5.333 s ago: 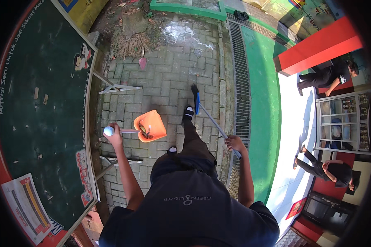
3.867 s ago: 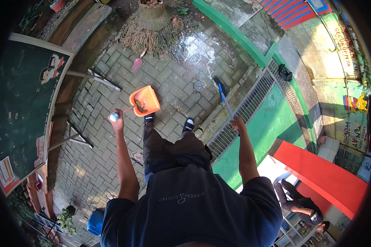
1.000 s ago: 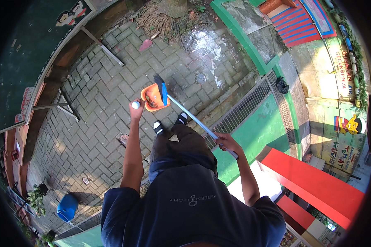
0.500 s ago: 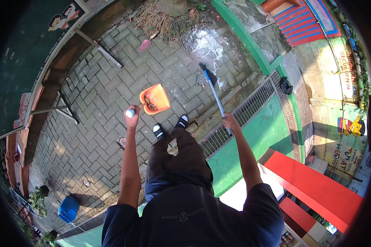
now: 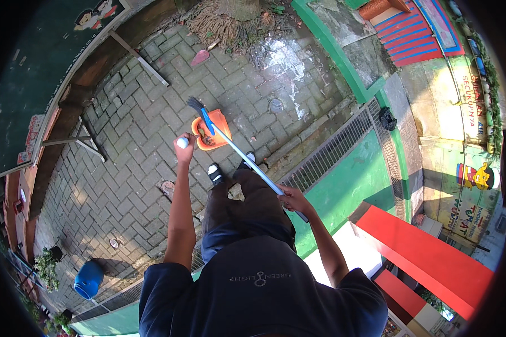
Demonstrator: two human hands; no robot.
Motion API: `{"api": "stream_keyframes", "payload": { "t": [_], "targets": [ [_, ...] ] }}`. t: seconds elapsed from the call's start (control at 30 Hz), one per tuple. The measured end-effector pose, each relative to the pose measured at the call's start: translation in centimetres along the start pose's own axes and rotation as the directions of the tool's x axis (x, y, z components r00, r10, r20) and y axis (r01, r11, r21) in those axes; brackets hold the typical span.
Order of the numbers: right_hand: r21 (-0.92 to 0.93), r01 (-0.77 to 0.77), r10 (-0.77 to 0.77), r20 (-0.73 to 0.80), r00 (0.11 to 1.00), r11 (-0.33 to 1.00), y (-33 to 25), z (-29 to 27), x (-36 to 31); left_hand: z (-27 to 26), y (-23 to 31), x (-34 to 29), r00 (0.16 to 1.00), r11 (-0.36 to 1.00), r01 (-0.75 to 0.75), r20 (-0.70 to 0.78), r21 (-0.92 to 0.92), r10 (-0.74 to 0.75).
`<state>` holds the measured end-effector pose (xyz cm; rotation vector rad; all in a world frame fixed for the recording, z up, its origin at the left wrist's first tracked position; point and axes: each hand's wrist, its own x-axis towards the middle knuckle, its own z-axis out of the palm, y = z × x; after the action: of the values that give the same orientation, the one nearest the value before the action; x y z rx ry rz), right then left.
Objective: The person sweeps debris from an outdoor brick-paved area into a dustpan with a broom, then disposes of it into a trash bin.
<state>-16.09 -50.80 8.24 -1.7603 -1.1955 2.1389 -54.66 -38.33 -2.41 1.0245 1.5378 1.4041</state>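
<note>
My left hand (image 5: 184, 153) is closed around the upright handle of an orange dustpan (image 5: 221, 124), with the handle's pale end showing above the fist. Dry brown leaves (image 5: 206, 136) lie inside the pan. In my right hand (image 5: 296, 201) is the light-blue stick of a broom (image 5: 247, 159), gripped near its upper end. The stick slants across my trousers and over the pan. Its blue head and dark bristles are above the pan's far left side; whether they touch it I cannot tell.
Grey paving bricks (image 5: 135, 163) surround my feet. A tree base with roots (image 5: 225, 28) stands ahead. To the right run a drain grate (image 5: 326, 160) and a green kerb (image 5: 331, 53). At the left are a board on metal legs (image 5: 39, 73) and a blue barrel (image 5: 89, 279).
My right hand has moved nearer my body and lowered in view. The broom head has swung left from the paving at the right to over the dustpan. My left hand still holds the dustpan.
</note>
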Motion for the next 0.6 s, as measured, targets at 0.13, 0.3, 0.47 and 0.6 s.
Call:
{"api": "stream_keyframes", "payload": {
  "t": [0.13,0.3,0.47,0.6],
  "targets": [
    [0.044,-0.014,0.015,-0.034,0.999,0.999,-0.9,1.7,-2.7,-0.6,-0.2,-0.2,1.000,0.999,-0.009,-0.008,0.052,0.009],
    [-0.034,-0.066,0.059,-0.187,0.981,0.997,-2.0,2.9,-8.5,-1.0,-0.8,-0.7,1.000,0.999,-0.023,-0.007,0.048,0.023],
    [0.188,-0.132,0.190,-0.335,0.923,0.973,3.8,1.8,-10.7,-1.2,-2.0,-1.4,0.998,0.998,-0.038,0.060,0.049,0.035],
    [0.202,-0.169,0.235,-0.369,0.899,0.965,6.9,0.3,-7.7,-2.4,-2.0,-1.9,0.996,0.998,-0.051,0.071,0.048,0.047]
  ]
}}
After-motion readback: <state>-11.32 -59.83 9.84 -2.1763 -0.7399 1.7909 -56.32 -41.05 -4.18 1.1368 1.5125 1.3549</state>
